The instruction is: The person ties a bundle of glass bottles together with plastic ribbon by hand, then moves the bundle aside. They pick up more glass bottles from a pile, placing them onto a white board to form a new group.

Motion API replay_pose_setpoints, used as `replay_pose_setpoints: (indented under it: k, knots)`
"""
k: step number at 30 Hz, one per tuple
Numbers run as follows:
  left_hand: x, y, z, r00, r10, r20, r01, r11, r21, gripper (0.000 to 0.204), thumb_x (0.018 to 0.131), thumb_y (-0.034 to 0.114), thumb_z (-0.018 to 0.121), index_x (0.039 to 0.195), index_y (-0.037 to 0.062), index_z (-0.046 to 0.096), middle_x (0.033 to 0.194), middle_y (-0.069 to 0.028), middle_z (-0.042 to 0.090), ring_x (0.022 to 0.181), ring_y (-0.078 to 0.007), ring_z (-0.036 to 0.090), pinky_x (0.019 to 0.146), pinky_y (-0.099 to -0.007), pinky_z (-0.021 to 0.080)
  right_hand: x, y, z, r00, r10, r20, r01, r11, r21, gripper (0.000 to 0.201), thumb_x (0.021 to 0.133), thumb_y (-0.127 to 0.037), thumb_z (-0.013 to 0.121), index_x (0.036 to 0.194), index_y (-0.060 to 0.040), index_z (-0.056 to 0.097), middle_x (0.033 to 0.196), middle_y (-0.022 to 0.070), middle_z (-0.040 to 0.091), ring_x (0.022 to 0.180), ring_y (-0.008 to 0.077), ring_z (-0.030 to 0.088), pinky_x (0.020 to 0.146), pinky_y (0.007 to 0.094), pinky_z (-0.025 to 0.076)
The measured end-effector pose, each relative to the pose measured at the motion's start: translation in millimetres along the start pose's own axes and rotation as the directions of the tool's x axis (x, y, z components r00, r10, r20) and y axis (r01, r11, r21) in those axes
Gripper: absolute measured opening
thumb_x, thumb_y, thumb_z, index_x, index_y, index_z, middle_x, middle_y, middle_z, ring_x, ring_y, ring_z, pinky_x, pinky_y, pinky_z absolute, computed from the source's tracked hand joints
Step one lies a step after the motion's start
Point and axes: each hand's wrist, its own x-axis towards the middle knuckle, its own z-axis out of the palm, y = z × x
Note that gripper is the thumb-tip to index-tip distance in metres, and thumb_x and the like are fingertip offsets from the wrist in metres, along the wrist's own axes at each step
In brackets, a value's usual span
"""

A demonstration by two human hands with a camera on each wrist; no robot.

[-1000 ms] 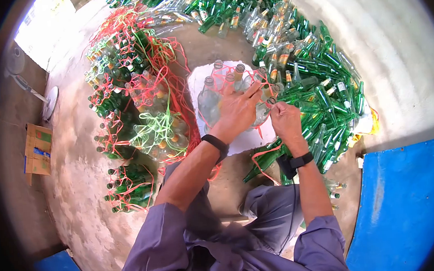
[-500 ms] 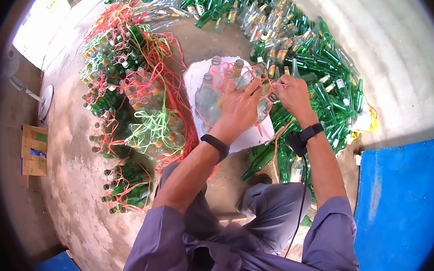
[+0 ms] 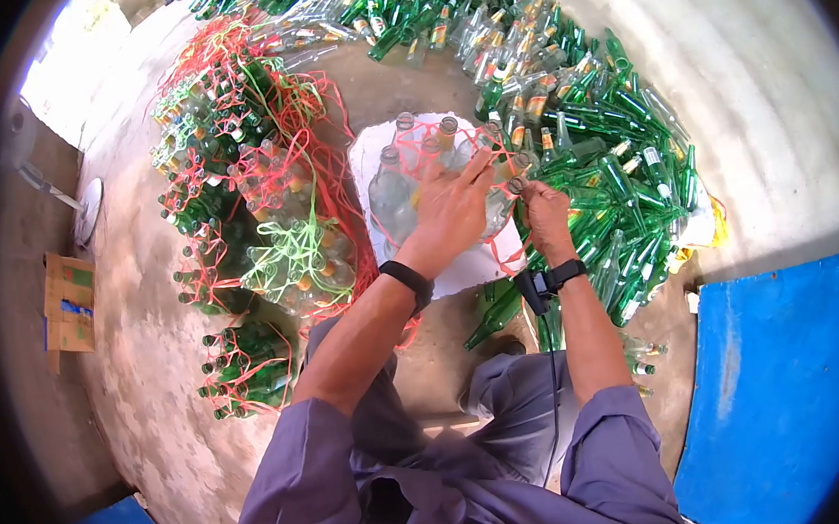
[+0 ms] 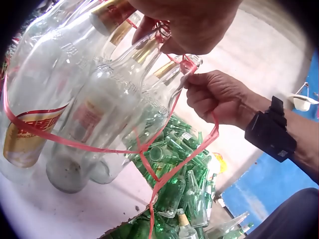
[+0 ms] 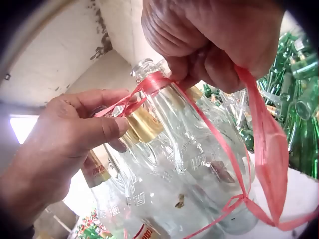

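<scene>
Several clear glass bottles (image 3: 392,201) stand in a bunch on a white slab (image 3: 454,277). Red plastic twine (image 4: 75,143) runs round their bodies and loops over their necks. My left hand (image 3: 450,207) lies across the tops; in the right wrist view its thumb and forefinger pinch twine beside a gold-labelled neck. At the right edge of the bunch, my right hand (image 3: 546,218) has its fingers curled round the twine, close to a bottle mouth wrapped in red (image 5: 154,82). A wide twine tail (image 5: 269,149) hangs from this hand.
A large heap of loose green and clear bottles (image 3: 617,192) spreads to the right and back. Tied bottle bundles (image 3: 295,260) stand at the left beside tangled red twine. A blue panel (image 3: 781,365) is at the right, a cardboard box (image 3: 68,303) far left.
My right hand went up and outward from the bunch, then came back down and left to the bottle neck. The left hand has stayed on the bottle tops.
</scene>
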Motion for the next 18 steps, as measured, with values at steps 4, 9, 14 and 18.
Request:
replay_pose_setpoints:
  k: [4, 9, 14, 18]
  knots:
    - [0.1, -1.3, -0.5, 0.999, 0.025, -0.046, -0.026, 0.999, -0.02, 0.036, 0.074, 0.002, 0.062, 0.108, 0.0093, 0.069, 0.13, -0.0028, 0.063, 0.079, -0.0192, 0.069, 0.085, -0.0384, 0.038, -1.3, 8.0, -4.8, 0.998, 0.064, 0.026, -0.064, 0.998, 0.011, 0.019, 0.094, -0.016, 0.066, 0.092, 0.0021, 0.071, 0.058, -0.0091, 0.045, 0.047, 0.0021, 0.035, 0.043, 0.0232, 0.024]
    - [-1.4, -8.2, -9.4, 0.998, 0.06, -0.007, -0.06, 0.996, -0.064, 0.037, 0.072, 0.0, 0.062, 0.106, 0.0105, 0.07, 0.127, -0.0043, 0.067, 0.08, -0.0189, 0.07, 0.083, -0.0372, 0.039, -10.9, 15.5, -8.0, 0.991, 0.084, 0.105, -0.097, 0.987, 0.125, 0.022, 0.095, -0.019, 0.067, 0.083, -0.0009, 0.067, 0.057, -0.0093, 0.044, 0.045, 0.0019, 0.032, 0.042, 0.0225, 0.024]
    - [-2.0, -18.5, -10.6, 0.993, 0.121, 0.001, -0.12, 0.986, -0.118, 0.037, 0.072, -0.001, 0.064, 0.107, 0.0108, 0.071, 0.128, -0.0042, 0.067, 0.084, -0.0187, 0.07, 0.083, -0.0354, 0.039, -19.1, 13.5, -8.4, 0.993, 0.064, 0.1, -0.066, 0.998, 0.016, 0.028, 0.095, -0.019, 0.066, 0.072, -0.0029, 0.065, 0.058, -0.0089, 0.041, 0.05, 0.0032, 0.031, 0.045, 0.0245, 0.023]
    - [-2.9, -14.3, -13.2, 0.994, 0.11, 0.021, -0.107, 0.99, -0.097, 0.038, 0.072, 0.001, 0.066, 0.108, 0.0106, 0.071, 0.131, -0.0034, 0.065, 0.085, -0.0192, 0.07, 0.085, -0.0346, 0.04, -14.3, 18.7, -8.8, 0.996, -0.046, 0.071, 0.053, 0.994, -0.095, 0.03, 0.094, -0.017, 0.065, 0.07, 0.0011, 0.063, 0.06, -0.007, 0.04, 0.058, 0.0055, 0.031, 0.051, 0.0276, 0.026]
